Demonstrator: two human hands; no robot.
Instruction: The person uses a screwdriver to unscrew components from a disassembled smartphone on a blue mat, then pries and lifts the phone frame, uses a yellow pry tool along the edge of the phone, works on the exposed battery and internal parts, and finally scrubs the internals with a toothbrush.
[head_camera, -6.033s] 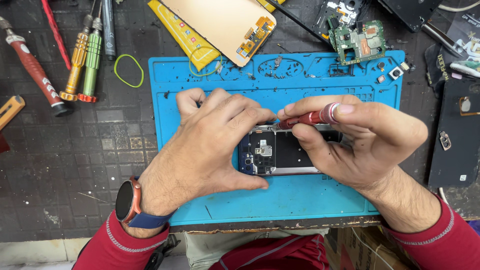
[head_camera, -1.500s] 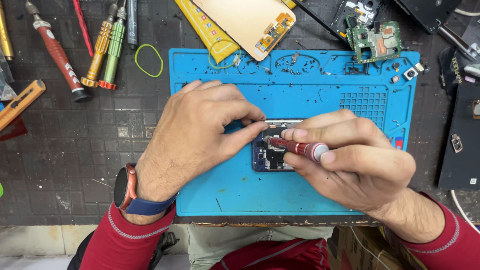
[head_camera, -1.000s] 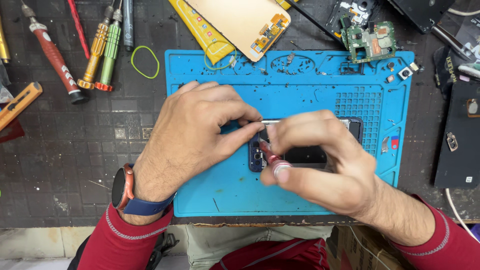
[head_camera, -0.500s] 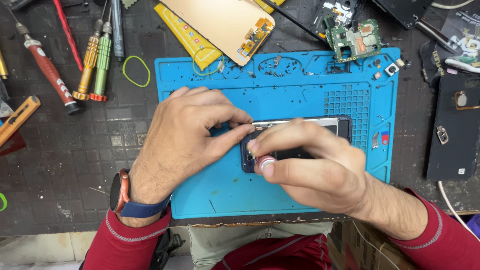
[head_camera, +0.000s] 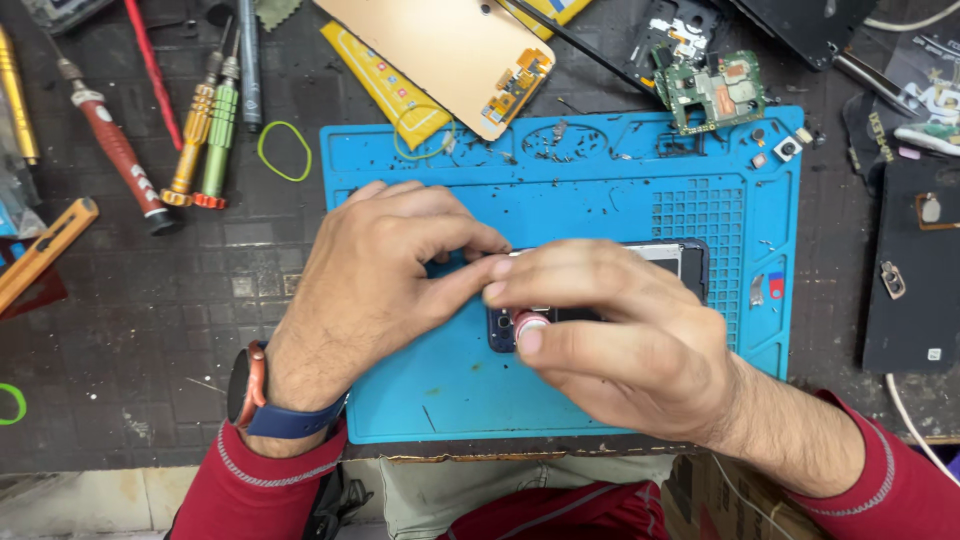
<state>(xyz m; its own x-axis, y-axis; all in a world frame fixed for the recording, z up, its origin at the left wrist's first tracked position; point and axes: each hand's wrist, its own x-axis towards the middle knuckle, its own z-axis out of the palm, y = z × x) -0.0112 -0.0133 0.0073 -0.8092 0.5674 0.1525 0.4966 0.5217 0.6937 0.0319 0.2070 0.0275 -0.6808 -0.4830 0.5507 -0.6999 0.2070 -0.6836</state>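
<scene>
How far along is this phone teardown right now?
Done: the green circuit board and the tan back panel lie off the phone, above the blue silicone work mat. In hand: the left hand steadies the dark opened phone while the right hand stands a red-handled screwdriver upright on it. Left: the phone remains open, with parts still loose.
</scene>
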